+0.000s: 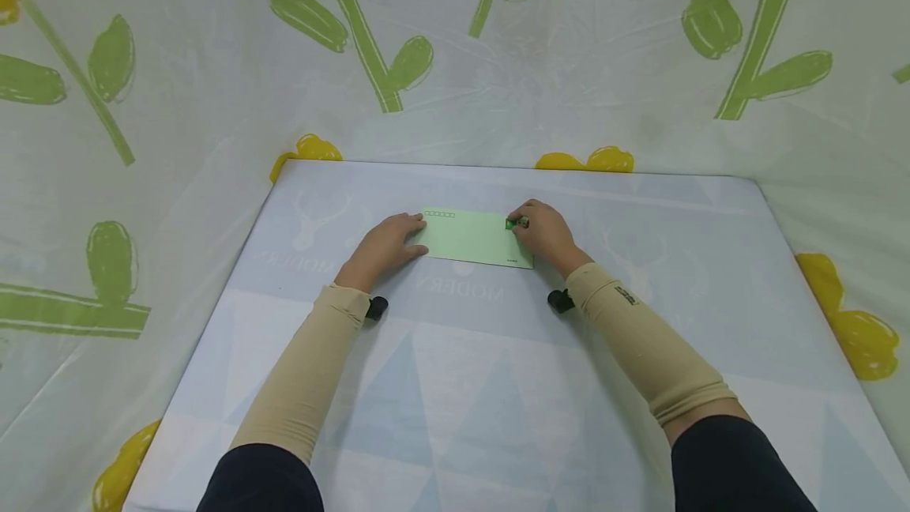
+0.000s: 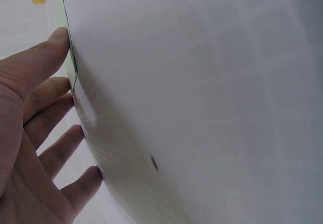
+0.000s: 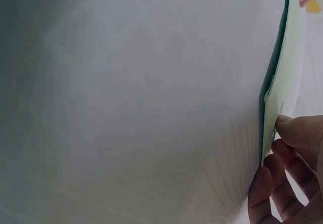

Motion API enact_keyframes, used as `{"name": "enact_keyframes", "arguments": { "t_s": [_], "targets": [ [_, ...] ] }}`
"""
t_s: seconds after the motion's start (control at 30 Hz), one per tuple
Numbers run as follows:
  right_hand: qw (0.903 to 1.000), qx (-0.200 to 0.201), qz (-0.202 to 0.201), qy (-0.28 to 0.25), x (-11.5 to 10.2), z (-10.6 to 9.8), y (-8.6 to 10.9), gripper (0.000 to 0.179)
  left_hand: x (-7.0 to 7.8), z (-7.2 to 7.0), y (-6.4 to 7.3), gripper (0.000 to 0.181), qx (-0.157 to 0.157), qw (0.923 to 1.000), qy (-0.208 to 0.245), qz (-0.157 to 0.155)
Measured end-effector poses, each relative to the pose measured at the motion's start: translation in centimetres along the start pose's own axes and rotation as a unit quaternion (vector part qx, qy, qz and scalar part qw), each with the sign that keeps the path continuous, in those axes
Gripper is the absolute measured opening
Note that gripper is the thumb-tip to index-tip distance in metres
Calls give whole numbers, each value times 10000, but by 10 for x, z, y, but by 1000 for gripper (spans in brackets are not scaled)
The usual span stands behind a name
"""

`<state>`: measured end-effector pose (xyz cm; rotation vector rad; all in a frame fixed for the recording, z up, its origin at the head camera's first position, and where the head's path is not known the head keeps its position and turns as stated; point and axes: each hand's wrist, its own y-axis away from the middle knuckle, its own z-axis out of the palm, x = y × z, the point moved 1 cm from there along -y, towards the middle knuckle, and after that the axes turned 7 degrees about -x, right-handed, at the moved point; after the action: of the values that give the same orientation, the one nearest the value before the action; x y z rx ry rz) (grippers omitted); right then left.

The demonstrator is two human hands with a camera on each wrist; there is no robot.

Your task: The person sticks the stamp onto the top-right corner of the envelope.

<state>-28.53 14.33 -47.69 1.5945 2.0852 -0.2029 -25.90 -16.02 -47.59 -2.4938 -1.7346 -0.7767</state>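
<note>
A pale green envelope [image 1: 469, 239] lies flat on the table, with a row of small boxes printed at its upper left. My left hand [image 1: 389, 245] rests at the envelope's left end, thumb and fingers spread, thumb tip on its edge. In the left wrist view those fingertips [image 2: 93, 174] touch down along the tabletop and the paper. At the upper right corner, my right hand [image 1: 546, 234] pinches a small green stamp [image 1: 509, 224] against the envelope, its fingers partly covering it. The right thumb [image 3: 292, 128] lies on the envelope's face in the right wrist view.
The table [image 1: 426, 370] has a pale cloth with blue triangles and faint lettering. Behind and beside it hangs a whitish curtain [image 1: 498, 101] with green leaves and yellow flowers. Black wrist cameras [image 1: 377, 308] sit under both forearms, close over the cloth.
</note>
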Motion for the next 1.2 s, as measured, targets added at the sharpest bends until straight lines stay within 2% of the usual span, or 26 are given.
{"name": "enact_keyframes", "arguments": {
  "t_s": [1.2],
  "targets": [
    [9999,-137,87,-57,-4,-2,1,26,2,0,1,63,-65,9999,-35,-95]
  ]
}}
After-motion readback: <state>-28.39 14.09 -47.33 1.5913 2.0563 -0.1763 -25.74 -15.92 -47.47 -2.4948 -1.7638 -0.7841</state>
